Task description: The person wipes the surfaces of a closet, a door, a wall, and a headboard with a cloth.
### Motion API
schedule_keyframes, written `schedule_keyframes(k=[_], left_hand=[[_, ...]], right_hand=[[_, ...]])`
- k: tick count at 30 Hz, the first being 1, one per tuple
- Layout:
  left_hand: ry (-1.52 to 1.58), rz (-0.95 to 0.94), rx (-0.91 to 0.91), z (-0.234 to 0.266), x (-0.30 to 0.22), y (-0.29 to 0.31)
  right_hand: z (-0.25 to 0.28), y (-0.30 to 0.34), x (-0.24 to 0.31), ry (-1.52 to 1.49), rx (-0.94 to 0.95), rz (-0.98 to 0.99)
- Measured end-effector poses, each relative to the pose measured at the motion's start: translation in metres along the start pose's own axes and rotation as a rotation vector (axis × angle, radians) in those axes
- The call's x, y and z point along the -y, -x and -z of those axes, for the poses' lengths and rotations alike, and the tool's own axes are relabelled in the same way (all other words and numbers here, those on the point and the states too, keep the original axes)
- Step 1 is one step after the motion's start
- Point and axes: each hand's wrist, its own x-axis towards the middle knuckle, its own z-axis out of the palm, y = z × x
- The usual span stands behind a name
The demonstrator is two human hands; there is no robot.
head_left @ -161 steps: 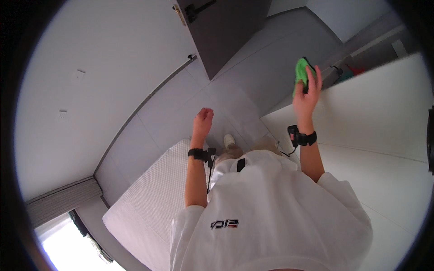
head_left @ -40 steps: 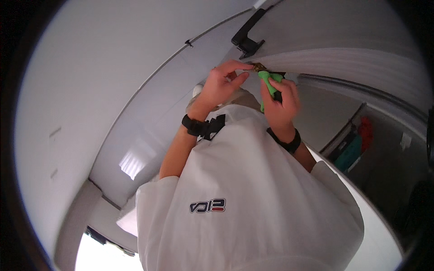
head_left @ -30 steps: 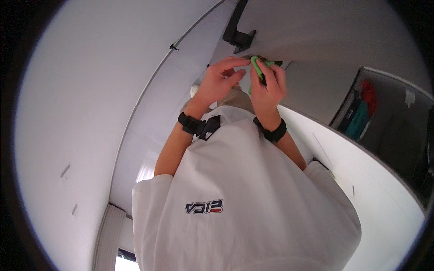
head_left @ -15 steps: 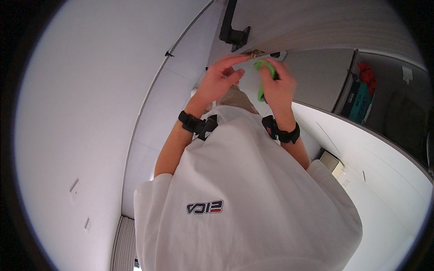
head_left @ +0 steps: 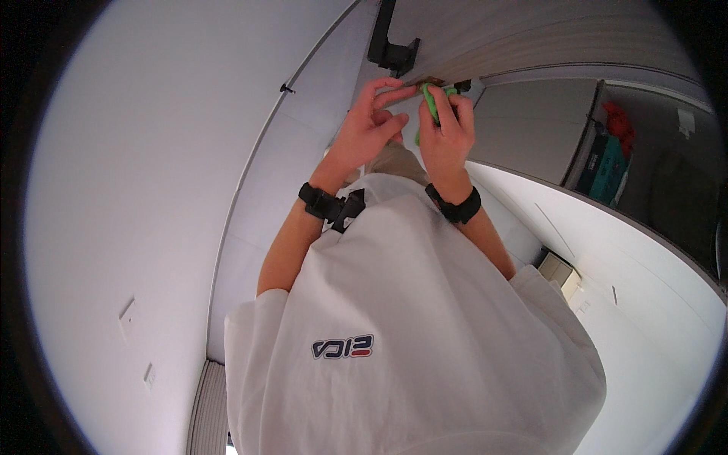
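Cloth (head_left: 430,103): green, upper centre, pinched in the right hand (head_left: 446,142).
Left hand (head_left: 364,133): fingers loosely spread, tips near a brass-coloured plate (head_left: 432,80).
Door handle (head_left: 395,58): black, top centre.

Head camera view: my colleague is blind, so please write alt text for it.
The right hand holds a green cloth by the gold-coloured latch of a grey door, and the left hand is beside it, fingers extended. A black handle shows above the hands; a white shirt fills the lower middle.

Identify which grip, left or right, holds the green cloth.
The right grip: its fingers close on the green cloth, while the left grip, fingers loosely extended, holds no cloth.
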Motion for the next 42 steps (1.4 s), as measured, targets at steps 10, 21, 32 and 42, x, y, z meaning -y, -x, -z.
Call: schedule_keyframes(k=[10, 21, 32, 42], left_hand=[[0.024, 0.037, -0.044, 0.009, 0.003, 0.006], [-0.131, 0.091, -0.331, 0.033, 0.007, 0.014], [-0.148, 0.094, -0.401, 0.042, 0.015, 0.016], [-0.187, 0.123, -0.422, 0.048, 0.015, 0.023]], right_hand=[[0.044, -0.042, -0.005, 0.047, 0.650, 0.059], [-0.009, 0.022, -0.068, -1.689, 0.362, -1.473], [-0.002, 0.007, -0.017, -2.027, 0.209, -1.552], [0.004, 0.010, -0.026, -1.475, 0.212, -1.288]])
